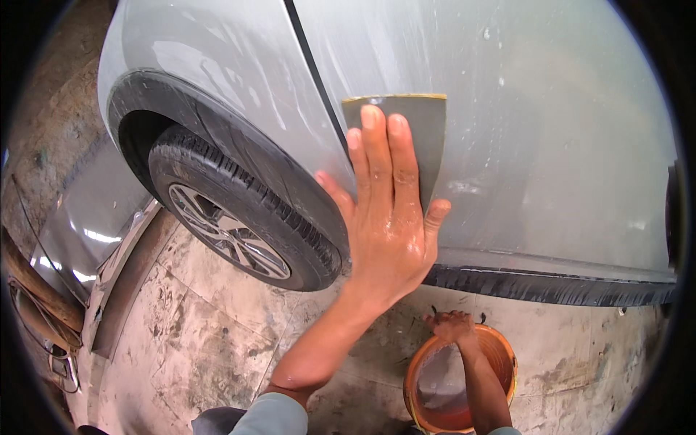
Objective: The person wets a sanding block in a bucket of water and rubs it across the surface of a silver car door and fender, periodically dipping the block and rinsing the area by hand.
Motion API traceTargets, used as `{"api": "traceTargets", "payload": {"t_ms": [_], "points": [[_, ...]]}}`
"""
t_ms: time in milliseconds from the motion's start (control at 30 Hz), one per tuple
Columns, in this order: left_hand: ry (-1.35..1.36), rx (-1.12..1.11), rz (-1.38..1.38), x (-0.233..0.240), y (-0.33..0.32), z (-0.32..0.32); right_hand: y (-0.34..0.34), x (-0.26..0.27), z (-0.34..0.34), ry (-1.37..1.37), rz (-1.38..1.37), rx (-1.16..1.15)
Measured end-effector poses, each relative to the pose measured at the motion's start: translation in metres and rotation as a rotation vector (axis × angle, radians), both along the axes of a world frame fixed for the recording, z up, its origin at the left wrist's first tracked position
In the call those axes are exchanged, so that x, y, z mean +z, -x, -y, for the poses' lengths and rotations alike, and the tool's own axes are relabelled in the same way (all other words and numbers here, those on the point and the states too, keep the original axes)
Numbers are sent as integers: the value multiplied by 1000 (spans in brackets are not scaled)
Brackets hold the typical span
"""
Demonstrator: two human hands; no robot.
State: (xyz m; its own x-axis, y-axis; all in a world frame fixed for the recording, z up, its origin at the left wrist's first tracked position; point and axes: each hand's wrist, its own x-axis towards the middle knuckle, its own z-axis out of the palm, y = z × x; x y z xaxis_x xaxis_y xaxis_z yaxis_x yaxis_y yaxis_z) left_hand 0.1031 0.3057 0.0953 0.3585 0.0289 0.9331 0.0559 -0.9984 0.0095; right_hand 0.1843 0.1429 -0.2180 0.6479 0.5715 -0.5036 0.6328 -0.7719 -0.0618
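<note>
Flat against a grey car door (pixel 544 163), my left hand (pixel 389 212) presses a sheet of dark abrasive paper (pixel 432 141) onto the wet panel beside the door gap. Its middle fingers lie on the sheet, and the thumb and little finger are spread outwards. My right hand (pixel 452 325) rests at the far rim of an orange bucket (pixel 508 348) on the floor, its fingers bent over the edge; whether it holds anything is hidden. Cloudy water (pixel 440 380) stands in the bucket. Wet streaks run down the door.
A front wheel (pixel 228 234) under a black arch trim (pixel 217 117) is left of my left hand. The black sill (pixel 544 283) runs above the stained floor (pixel 217 337). At the far left lie a glossy grey car panel (pixel 103 212) and a rusty pipe (pixel 41 288).
</note>
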Motion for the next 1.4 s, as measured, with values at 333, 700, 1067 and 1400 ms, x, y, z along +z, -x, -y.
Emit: {"api": "traceTargets", "payload": {"t_ms": [333, 700, 1067, 1400], "points": [[55, 76, -3, 2, 11, 0, 12, 5, -3, -105, 15, 19], [-14, 99, 4, 40, 0, 4, 6, 24, 5, -42, -2, -52], [57, 19, -46, -30, -5, 15, 11, 3, 4, -32, 23, -42], [74, 5, -19, -38, -7, 8, 23, -2, 8, -245, 176, -11]]}}
